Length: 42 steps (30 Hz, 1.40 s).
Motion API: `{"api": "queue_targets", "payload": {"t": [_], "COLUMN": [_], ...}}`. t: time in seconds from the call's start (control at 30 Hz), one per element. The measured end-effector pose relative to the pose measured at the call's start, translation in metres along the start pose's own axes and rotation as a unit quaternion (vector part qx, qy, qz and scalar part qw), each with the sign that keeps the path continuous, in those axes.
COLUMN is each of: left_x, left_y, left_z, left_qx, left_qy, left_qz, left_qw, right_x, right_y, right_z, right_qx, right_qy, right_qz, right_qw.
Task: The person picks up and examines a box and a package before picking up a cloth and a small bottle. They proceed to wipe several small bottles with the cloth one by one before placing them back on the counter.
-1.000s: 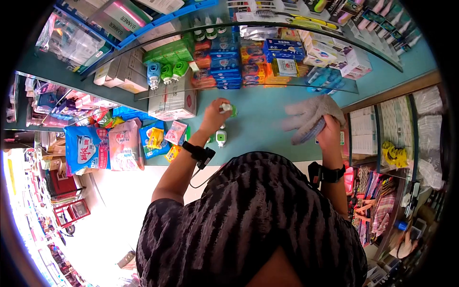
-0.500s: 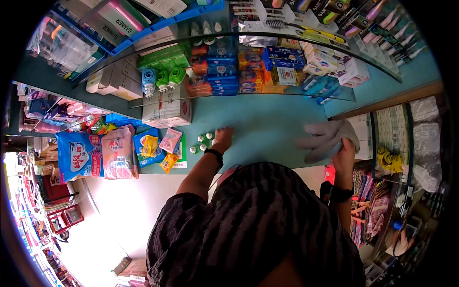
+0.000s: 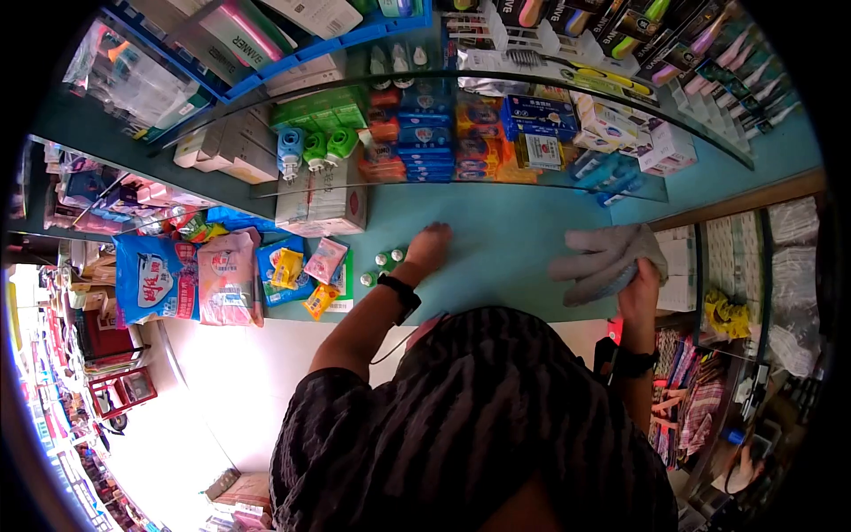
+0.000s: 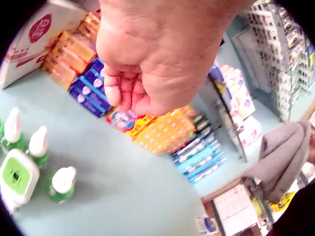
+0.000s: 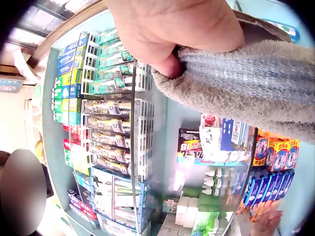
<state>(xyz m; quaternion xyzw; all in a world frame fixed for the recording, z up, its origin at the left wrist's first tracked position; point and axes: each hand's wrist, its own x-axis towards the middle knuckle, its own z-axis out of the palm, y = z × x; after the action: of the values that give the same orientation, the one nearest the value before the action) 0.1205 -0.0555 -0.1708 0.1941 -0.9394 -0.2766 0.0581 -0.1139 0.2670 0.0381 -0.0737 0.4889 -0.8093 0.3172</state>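
Observation:
My left hand (image 3: 430,248) hovers over the blue-green shelf, just right of a group of small green bottles (image 3: 397,254) with white tips. In the left wrist view its fingers (image 4: 112,91) are loosely curled and nothing shows in them. At the left of that view the bottles (image 4: 61,184) stand upright around a white device (image 4: 19,177) with a green square face. Over the shelf's right end my right hand (image 3: 640,291) grips a bunched grey cloth (image 3: 612,253). Close up, the cloth (image 5: 236,83) is fluffy with a ribbed bluish part, thumb and fingers pressed on it.
Soap packs (image 3: 425,142) are stacked at the back under a glass shelf edge (image 3: 532,182). A white carton (image 3: 319,208) stands left of them. Detergent bags (image 3: 155,279) and small packets (image 3: 326,259) lie on the left. White boxes (image 3: 678,266) stand beyond the right side.
One second ago my left hand held a small green-and-white item farther back; it has come forward, let go and shifted slightly right. My right hand has moved the cloth a little right.

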Motion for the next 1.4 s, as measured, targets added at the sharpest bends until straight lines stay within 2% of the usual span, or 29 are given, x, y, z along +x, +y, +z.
{"api": "queue_targets", "payload": {"t": [0.1, 0.2, 0.3, 0.4, 0.43, 0.53, 0.57, 0.63, 0.67, 0.7, 0.73, 0.8, 0.87, 0.9, 1.0, 1.13, 1.3, 1.4], "left_x": [0.018, 0.042, 0.075, 0.109, 0.114, 0.160, 0.169, 0.184, 0.191, 0.198, 0.203, 0.208, 0.214, 0.216, 0.221, 0.227, 0.223, 0.201], "left_y": [0.047, 0.066, 0.056, 0.031, 0.044, 0.001, 0.000, 0.003, 0.004, 0.006, 0.006, 0.001, -0.006, -0.010, -0.018, -0.024, -0.030, -0.014], "left_z": [-0.087, -0.140, -0.172, -0.195, -0.211, -0.215, -0.221, -0.235, -0.240, -0.241, -0.241, -0.240, -0.238, -0.237, -0.235, -0.236, -0.235, -0.225], "left_qx": [-0.163, -0.236, -0.229, -0.216, -0.203, -0.101, -0.040, 0.037, 0.074, 0.008, -0.025, -0.022, -0.017, -0.017, -0.018, -0.027, -0.058, -0.019], "left_qy": [0.115, 0.186, 0.264, 0.260, 0.298, 0.254, 0.355, 0.373, 0.380, 0.342, 0.307, 0.276, 0.256, 0.250, 0.238, 0.237, 0.233, 0.260], "left_qz": [0.009, -0.013, 0.018, 0.001, -0.039, -0.094, 0.000, 0.030, 0.044, -0.078, -0.147, -0.174, -0.185, -0.187, -0.194, -0.190, -0.148, -0.103], "left_qw": [0.980, 0.954, 0.937, 0.941, 0.932, 0.957, 0.934, 0.927, 0.921, 0.937, 0.940, 0.945, 0.949, 0.950, 0.952, 0.952, 0.959, 0.960], "right_x": [0.005, 0.006, 0.011, 0.015, 0.016, 0.022, 0.024, 0.028, 0.032, 0.034, 0.035, 0.046, 0.048, 0.048, 0.052, 0.051, 0.045, 0.040], "right_y": [0.004, 0.004, 0.013, 0.020, 0.022, 0.026, 0.025, 0.023, 0.023, 0.021, 0.020, 0.022, 0.017, 0.018, 0.019, 0.020, 0.017, 0.018], "right_z": [0.012, 0.036, 0.028, 0.020, 0.018, 0.008, 0.005, 0.001, 0.001, 0.010, 0.014, 0.013, 0.023, 0.030, 0.035, 0.045, 0.045, 0.046], "right_qx": [-0.030, 0.014, 0.003, -0.003, -0.011, -0.045, -0.060, -0.094, -0.071, -0.047, -0.024, -0.059, -0.096, -0.045, -0.105, -0.045, -0.056, -0.089], "right_qy": [-0.009, -0.039, -0.015, -0.039, -0.021, -0.014, -0.022, -0.033, -0.024, -0.015, -0.006, 0.005, -0.014, 0.014, -0.013, -0.025, -0.014, -0.031], "right_qz": [-0.007, 0.007, 0.006, -0.015, -0.015, -0.019, -0.019, -0.016, -0.012, -0.008, -0.001, -0.014, -0.020, -0.013, -0.013, 0.014, 0.047, 0.018], "right_qw": [0.999, 0.999, 1.000, 0.999, 1.000, 0.999, 0.998, 0.995, 0.997, 0.999, 1.000, 0.998, 0.995, 0.999, 0.994, 0.999, 0.997, 0.995]}}
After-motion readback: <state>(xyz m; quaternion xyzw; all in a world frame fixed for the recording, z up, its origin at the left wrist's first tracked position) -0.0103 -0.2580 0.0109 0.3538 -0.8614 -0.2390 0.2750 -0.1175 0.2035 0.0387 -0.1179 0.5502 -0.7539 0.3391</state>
